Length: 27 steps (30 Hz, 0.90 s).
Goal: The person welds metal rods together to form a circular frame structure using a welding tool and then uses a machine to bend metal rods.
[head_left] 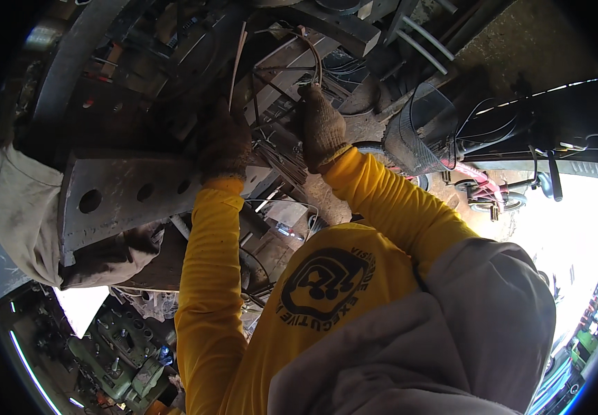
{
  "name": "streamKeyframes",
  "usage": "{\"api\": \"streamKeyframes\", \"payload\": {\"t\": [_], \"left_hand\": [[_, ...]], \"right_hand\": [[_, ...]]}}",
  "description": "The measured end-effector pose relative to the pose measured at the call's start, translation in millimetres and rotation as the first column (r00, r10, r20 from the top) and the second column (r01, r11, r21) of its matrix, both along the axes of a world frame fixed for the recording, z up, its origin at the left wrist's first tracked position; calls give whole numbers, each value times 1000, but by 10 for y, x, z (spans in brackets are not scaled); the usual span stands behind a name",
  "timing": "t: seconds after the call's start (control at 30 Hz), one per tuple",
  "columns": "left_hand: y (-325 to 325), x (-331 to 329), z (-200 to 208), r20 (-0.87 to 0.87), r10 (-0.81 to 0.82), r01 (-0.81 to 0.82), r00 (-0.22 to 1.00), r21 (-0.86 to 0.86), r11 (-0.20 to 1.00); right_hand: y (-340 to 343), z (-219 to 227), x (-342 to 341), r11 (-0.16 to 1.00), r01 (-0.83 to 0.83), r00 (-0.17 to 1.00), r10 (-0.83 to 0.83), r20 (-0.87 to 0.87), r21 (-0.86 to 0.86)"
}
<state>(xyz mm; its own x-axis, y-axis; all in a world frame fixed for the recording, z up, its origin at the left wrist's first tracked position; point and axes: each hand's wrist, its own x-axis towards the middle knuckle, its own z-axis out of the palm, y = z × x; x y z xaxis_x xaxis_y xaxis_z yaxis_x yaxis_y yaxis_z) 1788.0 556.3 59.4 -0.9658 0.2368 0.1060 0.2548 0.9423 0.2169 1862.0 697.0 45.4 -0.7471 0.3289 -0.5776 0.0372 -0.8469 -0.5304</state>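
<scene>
My left hand (226, 142), in a dark, dirty glove, rests against dark metal just above the right end of a grey steel plate (123, 200) with three round holes. Its fingers are lost in shadow. My right hand (321, 126), in a knit work glove, is raised higher, with its fingers curled around a thin dark cable (315, 61) that loops up into the machinery. Between the two hands lies a bundle of thin metal rods (284, 162). Both yellow sleeves reach up from my chest at the bottom of the view.
A pale cloth (22, 207) hangs over the plate's left end. A bicycle with a black wire basket (423, 131) stands at the right by the bright doorway. A green machine tool (123, 356) sits at lower left. Dark steel beams and wires crowd the top.
</scene>
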Motion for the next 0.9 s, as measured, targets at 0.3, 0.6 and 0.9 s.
{"api": "streamKeyframes", "payload": {"t": [0.3, 0.6, 0.9], "left_hand": [[-58, -68, -98, -36, -85, 85, 996, -11, 996], [-22, -19, -55, -73, -42, 43, 996, 17, 999], [-39, -6, -37, -22, -64, 66, 998, 109, 992]], "right_hand": [[-319, -170, -282, 988, 141, 990, -142, 4, 61], [121, -300, -73, 777, -195, 981, 158, 115, 598], [312, -447, -66, 583, -267, 954, 270, 127, 767]]}}
